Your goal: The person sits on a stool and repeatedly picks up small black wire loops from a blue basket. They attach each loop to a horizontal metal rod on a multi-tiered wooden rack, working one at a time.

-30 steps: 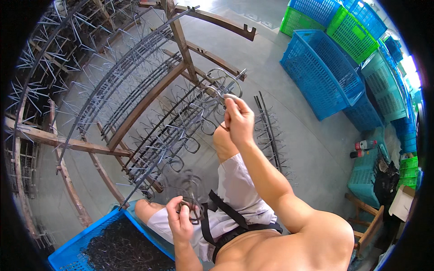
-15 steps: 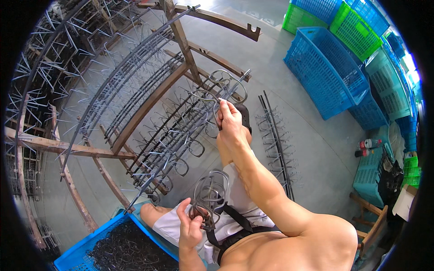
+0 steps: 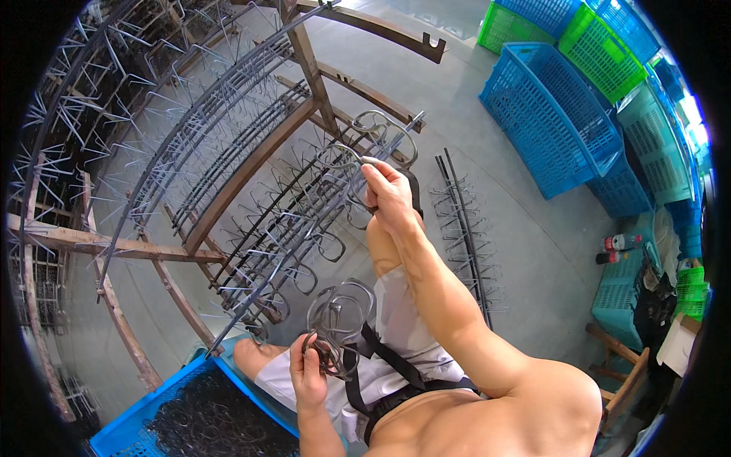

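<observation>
My right hand (image 3: 387, 186) is stretched forward, its fingers pinched on a dark looped metal frame (image 3: 414, 146), shaped like a spectacle front. The frame is at the far end of a long hooked rod (image 3: 251, 305); whether it hangs on a hook cannot be made out. Several similar frames (image 3: 314, 279) hang along the near side of that rod. Close to my lap, my left hand (image 3: 308, 375) is closed around a bunch of the same looped frames (image 3: 340, 312), which stick up and overlap above the fingers.
A rusty rack (image 3: 259, 164) bears several hooked rods on the left. The blue basket (image 3: 114, 436) at lower left holds a heap of dark wiry pieces. Two loose rods (image 3: 466, 236) lie on the floor. Blue crates (image 3: 548, 122) stand at right, near a wooden stool (image 3: 628, 381).
My right hand has shifted slightly left and up along with its frame. My left hand has drawn a little left, and its bunch has tilted.
</observation>
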`<state>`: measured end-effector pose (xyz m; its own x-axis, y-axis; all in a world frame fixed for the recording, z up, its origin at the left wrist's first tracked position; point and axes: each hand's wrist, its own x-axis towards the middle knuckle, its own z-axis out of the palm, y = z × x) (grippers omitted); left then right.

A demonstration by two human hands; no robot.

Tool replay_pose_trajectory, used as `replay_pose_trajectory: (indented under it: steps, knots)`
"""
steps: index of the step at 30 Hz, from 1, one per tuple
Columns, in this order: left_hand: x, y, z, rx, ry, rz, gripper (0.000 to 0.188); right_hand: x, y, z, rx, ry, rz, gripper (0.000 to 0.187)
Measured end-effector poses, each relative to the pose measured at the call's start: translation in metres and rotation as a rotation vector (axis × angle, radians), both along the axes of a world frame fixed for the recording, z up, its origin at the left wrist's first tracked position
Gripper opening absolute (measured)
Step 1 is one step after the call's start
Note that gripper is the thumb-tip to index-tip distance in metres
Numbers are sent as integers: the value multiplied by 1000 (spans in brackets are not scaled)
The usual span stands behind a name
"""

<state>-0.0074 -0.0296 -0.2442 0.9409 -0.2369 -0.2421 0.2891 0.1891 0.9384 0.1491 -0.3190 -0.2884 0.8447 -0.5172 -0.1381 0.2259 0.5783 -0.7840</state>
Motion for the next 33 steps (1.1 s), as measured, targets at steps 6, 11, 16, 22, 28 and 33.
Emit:
replay_pose_trajectory:
  steps: [6,11,16,22,28,33]
  knots:
    - [2,-2,-1,-24,39,94,28,-3,21,-1,-122,0,5,28]
    - [3,0,-2,-8,36,189,29,-9,29,11,-319,159,7,29]
    - [7,-2,1,-13,28,161,30,-11,27,16,-381,168,14,28]
    - [11,-13,13,-14,45,117,29,-8,22,5,-451,170,-4,27]
    - [13,-18,18,6,-10,72,27,-8,20,14,-269,164,-23,28]
    - [19,-11,15,54,-136,-83,26,-26,23,28,-1021,373,-250,30]
